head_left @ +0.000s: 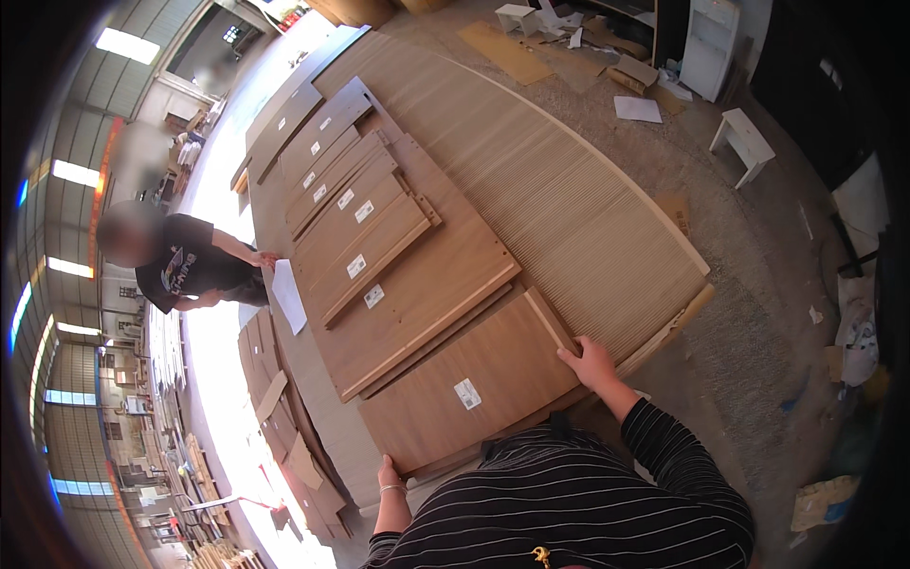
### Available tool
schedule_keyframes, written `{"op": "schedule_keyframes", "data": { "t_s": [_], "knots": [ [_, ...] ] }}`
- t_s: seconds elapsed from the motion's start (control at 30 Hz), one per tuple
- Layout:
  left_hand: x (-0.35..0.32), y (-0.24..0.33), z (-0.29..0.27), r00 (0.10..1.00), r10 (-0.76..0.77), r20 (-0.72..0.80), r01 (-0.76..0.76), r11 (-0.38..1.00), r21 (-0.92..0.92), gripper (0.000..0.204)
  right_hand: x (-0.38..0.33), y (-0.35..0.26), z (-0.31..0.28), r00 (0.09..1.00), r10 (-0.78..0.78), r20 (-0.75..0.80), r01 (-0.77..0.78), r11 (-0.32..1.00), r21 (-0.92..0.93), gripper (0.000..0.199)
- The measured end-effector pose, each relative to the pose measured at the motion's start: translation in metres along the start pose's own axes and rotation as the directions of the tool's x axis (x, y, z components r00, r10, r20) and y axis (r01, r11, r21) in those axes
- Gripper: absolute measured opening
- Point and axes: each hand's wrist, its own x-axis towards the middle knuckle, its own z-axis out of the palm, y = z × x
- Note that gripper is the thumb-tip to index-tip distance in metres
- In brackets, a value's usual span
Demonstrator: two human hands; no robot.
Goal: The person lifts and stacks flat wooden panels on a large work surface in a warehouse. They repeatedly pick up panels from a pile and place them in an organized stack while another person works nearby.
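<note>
My left hand (388,473) grips the near left corner of a wide brown wooden panel (455,379) with a small white label. On the panel's near right corner, beside a narrow upright edge strip, my right hand (590,362) holds the edge. The panel lies on top of a stack of similar brown panels (398,284) on a large ribbed cardboard sheet (559,190). My sleeves are black with thin white stripes.
Across the stack a person in a black shirt (180,266) holds a white sheet of paper (289,296). Several narrower labelled boards (346,204) lie further along. Cardboard scraps (284,427) lie on the left; white stools (744,142) and a white cabinet (709,43) stand at the right.
</note>
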Motion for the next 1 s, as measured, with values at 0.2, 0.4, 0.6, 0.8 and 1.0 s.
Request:
{"op": "schedule_keyframes", "data": {
  "t_s": [0.2,0.4,0.6,0.8,1.0],
  "knots": [
    [-0.019,0.019,0.028,0.991,-0.056,-0.125,0.088,0.961,0.264,0.044,0.019,0.022,0.007,0.994,0.041,0.106,-0.059,0.983,0.176,0.06],
    [-0.009,-0.017,0.014,0.955,0.29,0.059,-0.196,0.472,0.86,0.063,0.041,0.029,-0.009,0.991,0.023,0.132,-0.048,0.981,0.189,0.061],
    [-0.058,-0.024,0.074,0.974,0.179,-0.14,-0.055,0.784,0.619,0.069,0.051,0.034,-0.052,1.0,0.024,0.014,-0.025,0.997,0.077,0.057],
    [-0.084,-0.026,0.137,0.929,0.324,0.178,-0.354,0.642,0.68,0.062,0.02,0.085,-0.134,0.985,0.115,-0.128,-0.091,0.98,0.177,0.044],
    [-0.155,0.021,0.222,0.674,0.576,0.463,-0.737,0.48,0.476,0.05,-0.079,0.132,-0.222,0.91,0.324,-0.259,-0.131,0.817,0.562,0.053]
  ]
}}
